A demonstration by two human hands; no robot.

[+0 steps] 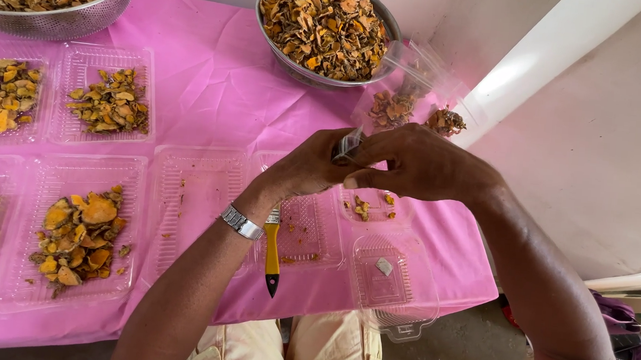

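Centrally, left hand [306,167] and right hand [417,165] pinched together on a small clear plastic bag [347,145], held above open clear clamshell trays [385,273]. Bag judged light, thin, limp and slippery; best gripped at its top edge, fingertips close. Beneath: pink table cover [214,80], yellow-handled brush [272,249], trays of dried orange-yellow slices [80,230], two metal bowls [325,28] heaped with the same. Beyond: pale wall, white post, bare floor.
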